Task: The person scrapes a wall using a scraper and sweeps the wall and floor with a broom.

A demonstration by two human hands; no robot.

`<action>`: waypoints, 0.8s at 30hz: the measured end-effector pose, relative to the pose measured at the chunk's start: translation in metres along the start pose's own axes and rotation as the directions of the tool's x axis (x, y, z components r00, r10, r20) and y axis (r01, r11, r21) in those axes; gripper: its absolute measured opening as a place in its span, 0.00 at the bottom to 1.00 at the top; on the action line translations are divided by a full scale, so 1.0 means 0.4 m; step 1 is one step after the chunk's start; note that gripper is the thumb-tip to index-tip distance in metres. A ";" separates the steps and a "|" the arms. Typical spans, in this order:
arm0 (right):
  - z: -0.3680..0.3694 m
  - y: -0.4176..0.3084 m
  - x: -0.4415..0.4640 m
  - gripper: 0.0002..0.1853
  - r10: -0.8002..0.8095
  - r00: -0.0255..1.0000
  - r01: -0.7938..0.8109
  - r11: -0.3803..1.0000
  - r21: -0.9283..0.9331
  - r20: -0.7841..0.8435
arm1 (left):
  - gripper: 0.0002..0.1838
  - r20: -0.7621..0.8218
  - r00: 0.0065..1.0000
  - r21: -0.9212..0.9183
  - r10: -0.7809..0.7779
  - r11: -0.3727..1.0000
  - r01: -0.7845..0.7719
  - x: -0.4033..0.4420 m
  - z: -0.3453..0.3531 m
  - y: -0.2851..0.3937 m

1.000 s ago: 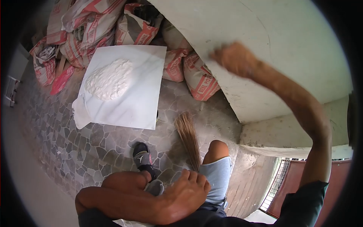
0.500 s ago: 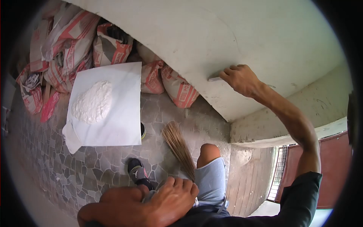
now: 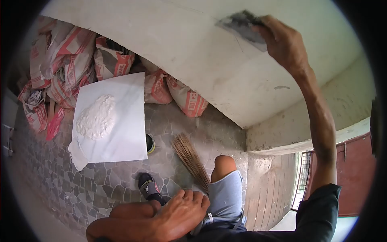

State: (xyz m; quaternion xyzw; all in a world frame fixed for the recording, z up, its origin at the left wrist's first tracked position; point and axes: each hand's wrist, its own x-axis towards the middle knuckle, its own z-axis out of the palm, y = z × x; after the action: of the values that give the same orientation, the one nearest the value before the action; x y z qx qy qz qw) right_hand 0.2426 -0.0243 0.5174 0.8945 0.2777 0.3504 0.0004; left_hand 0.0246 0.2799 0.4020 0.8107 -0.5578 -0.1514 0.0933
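My right hand (image 3: 287,47) is raised to the pale wall (image 3: 193,52), with its fingers closed on a flat grey putty scraper (image 3: 245,29). The scraper's broad face shows, dark and smeared along its upper edge, and it lies against or very close to the wall. Low in front of my body, my left hand (image 3: 183,211) rests by my lap with its fingers curled. Whatever it may hold is hidden beneath the palm. White paste (image 3: 96,117) sits in a lumpy mound on a white board (image 3: 125,137), left of both hands.
Several red-and-white cement sacks (image 3: 74,56) are piled along the wall at the left. A stick broom (image 3: 189,159) lies on the stone-patterned floor (image 3: 109,185) near my knee. A round container (image 3: 150,143) shows partly beside the board. A ledge (image 3: 306,115) juts out at the right.
My right hand has moved up and to the right along the wall with the scraper, which has turned from edge-on to showing its face. My left hand stays nearly still. The view has shifted slightly.
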 end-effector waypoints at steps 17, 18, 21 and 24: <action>0.161 -0.096 -0.049 0.15 -0.151 0.898 0.209 0.973 -0.097 0.414 | 0.17 -0.039 0.998 -0.006 -0.047 0.999 0.047 0.000 0.031 -0.002; 0.139 -0.068 -0.013 0.13 -0.163 0.963 0.186 0.978 -0.092 0.214 | 0.18 -0.026 0.998 -0.021 -0.056 0.998 0.056 -0.004 0.031 0.000; -0.084 -0.016 0.202 0.07 -0.060 0.968 0.023 0.988 -0.151 -0.245 | 0.13 -0.073 0.997 -0.016 -0.028 1.000 0.027 -0.006 0.049 -0.017; -0.236 -0.037 0.321 0.10 0.287 0.835 -0.333 0.943 -0.015 -0.469 | 0.17 0.005 0.998 -0.023 -0.060 0.998 0.060 0.007 0.045 -0.031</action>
State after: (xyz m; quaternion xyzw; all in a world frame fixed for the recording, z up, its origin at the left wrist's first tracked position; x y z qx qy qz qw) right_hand 0.2530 0.0336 0.6661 0.8176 0.1040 0.5607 -0.0795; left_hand 0.0301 0.2821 0.3806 0.8256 -0.5318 -0.1621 0.0969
